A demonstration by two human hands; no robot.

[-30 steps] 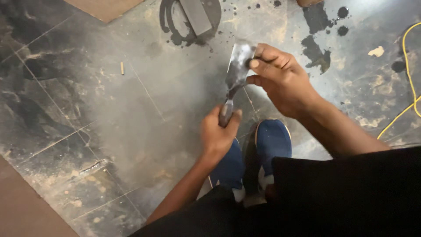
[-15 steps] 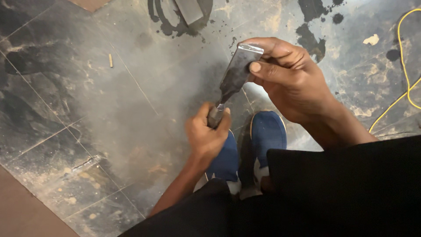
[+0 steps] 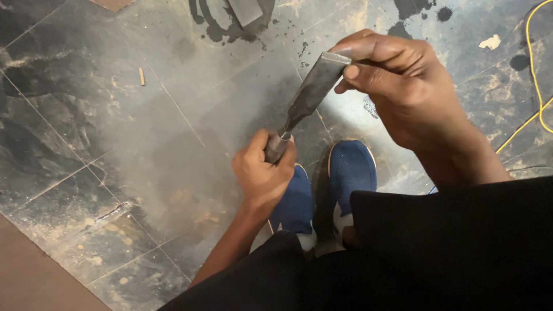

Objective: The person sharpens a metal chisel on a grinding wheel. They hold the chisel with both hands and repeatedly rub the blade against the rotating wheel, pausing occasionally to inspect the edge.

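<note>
left hand (image 3: 262, 173): fist wrapped round the chisel (image 3: 305, 98) handle
right hand (image 3: 397, 80): pinching the blade's wide end
below: blue shoes (image 3: 351, 170), dusty floor (image 3: 115, 144)

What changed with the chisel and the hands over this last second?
The right hand slid its fingers from the chisel blade's middle toward its tip, baring the blade. The left hand kept gripping the handle. Both feet in blue shoes stayed put.

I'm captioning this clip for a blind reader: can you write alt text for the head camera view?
A person's left hand grips the handle of a flat, dark metal chisel while the right hand pinches its wide blade end. Below are blue shoes on a dusty dark tiled floor, with a yellow cable at right.
</note>
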